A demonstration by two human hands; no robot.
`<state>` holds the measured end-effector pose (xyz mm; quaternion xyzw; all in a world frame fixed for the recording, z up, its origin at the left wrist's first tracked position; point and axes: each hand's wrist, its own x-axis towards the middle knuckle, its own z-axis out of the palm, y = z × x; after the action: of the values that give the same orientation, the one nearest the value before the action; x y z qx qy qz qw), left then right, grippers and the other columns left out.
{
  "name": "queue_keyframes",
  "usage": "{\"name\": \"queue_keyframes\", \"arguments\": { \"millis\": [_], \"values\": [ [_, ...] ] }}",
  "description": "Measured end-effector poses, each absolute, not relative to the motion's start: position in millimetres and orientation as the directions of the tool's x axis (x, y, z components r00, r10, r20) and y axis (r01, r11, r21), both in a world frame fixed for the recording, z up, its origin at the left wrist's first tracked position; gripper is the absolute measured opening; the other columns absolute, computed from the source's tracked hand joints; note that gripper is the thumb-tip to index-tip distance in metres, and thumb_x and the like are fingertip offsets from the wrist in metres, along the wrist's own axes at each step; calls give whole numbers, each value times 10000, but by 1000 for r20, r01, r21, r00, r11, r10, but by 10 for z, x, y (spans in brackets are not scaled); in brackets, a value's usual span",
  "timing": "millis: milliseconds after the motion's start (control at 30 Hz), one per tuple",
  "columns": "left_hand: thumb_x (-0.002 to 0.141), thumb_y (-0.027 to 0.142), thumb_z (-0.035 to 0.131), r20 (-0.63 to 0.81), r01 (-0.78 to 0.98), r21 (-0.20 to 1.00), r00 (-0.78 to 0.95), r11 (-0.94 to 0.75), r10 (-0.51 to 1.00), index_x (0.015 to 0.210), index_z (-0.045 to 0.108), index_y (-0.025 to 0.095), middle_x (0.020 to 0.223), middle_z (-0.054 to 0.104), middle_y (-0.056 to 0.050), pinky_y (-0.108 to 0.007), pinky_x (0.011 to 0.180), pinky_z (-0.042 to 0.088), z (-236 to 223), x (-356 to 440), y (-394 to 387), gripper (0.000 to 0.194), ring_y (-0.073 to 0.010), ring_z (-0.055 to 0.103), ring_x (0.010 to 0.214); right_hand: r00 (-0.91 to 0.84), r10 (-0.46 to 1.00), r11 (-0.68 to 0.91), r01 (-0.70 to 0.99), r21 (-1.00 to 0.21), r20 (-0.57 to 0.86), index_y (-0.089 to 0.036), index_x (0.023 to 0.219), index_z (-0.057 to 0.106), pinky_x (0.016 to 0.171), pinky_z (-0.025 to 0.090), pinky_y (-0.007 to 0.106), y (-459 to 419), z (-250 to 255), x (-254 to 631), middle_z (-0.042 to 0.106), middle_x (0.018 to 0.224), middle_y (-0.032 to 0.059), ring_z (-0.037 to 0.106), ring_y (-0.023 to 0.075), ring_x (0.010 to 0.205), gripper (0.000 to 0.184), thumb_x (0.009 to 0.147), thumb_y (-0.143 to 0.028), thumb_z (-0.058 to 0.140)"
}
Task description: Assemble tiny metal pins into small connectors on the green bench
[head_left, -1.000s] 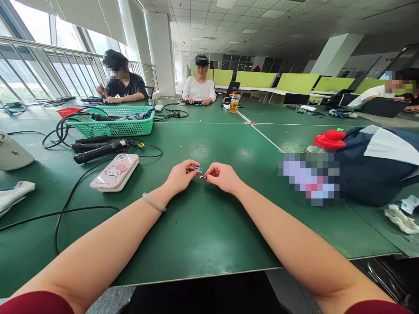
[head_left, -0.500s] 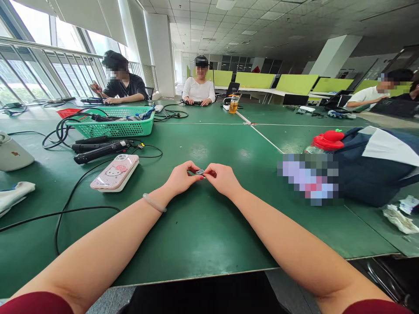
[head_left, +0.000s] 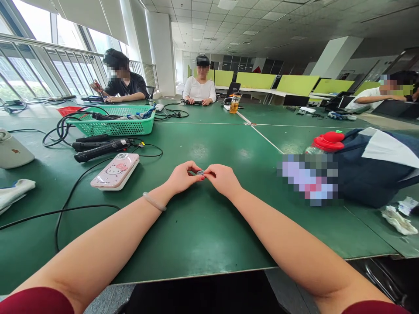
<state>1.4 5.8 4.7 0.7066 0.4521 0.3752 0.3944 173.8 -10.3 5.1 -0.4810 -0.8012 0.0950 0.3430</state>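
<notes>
a second ago our two hands were apart, with a small bit at the right fingertips; now they meet above the desk (head_left: 199, 244), at the small silvery piece (head_left: 200, 173). our left hand (head_left: 181, 179) pinches that piece between thumb and fingers, while our right hand (head_left: 223, 178) is pinched closed at its right edge; we cannot tell what sits between those fingertips. to our left, the green basket (head_left: 121, 127) stands where it did, holding dark items (head_left: 108, 117) and some blue and grey ones (head_left: 140, 114), with a red container (head_left: 68, 111) just behind it. farther off we see a cup (head_left: 234, 104) of amber liquid. at our right, a red lid (head_left: 329, 141) tops a clear jar beside a dark blue bag (head_left: 366, 179).
</notes>
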Motion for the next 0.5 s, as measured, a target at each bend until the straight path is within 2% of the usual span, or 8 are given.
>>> {"name": "queue_keyframes", "arguments": {
  "millis": [100, 200, 300, 500],
  "values": [
    [594, 348, 712, 149, 171, 962, 320, -212, 935, 784, 549, 152, 792, 652, -42, -301, 710, 463, 40, 34, 59, 318, -139, 603, 713, -296, 805, 558, 672, -487, 514, -199, 768, 655, 693, 411, 236, -125, 73, 1741, 640, 773, 16, 554, 131, 736, 129, 821, -247, 548],
    [615, 334, 703, 144, 35, 986, 289, -161, 946, 806, 543, 148, 770, 661, -35, -310, 757, 454, 31, 47, 70, 311, -142, 615, 748, -292, 786, 583, 642, -498, 545, -219, 906, 669, 777, 422, 254, -110, 66, 1760, 648, 875, 28, 567, 142, 828, 177, 853, -275, 510],
    [597, 333, 716, 123, 70, 987, 229, -143, 966, 803, 547, 148, 751, 666, -31, -307, 734, 449, 3, 42, 100, 325, -140, 611, 713, -298, 821, 541, 679, -496, 487, -229, 1049, 631, 785, 432, 272, -34, 2, 1805, 638, 932, 34, 563, 147, 854, 243, 849, -201, 495],
    [588, 328, 720, 90, 186, 975, 174, -123, 981, 839, 582, 152, 671, 647, -15, -284, 658, 438, -71, 10, 162, 336, -130, 588, 634, -375, 860, 496, 776, -390, 347, -227, 1003, 648, 873, 389, 319, 161, -172, 1874, 603, 1025, 48, 498, 174, 947, 220, 798, -190, 577]
  ]
}}
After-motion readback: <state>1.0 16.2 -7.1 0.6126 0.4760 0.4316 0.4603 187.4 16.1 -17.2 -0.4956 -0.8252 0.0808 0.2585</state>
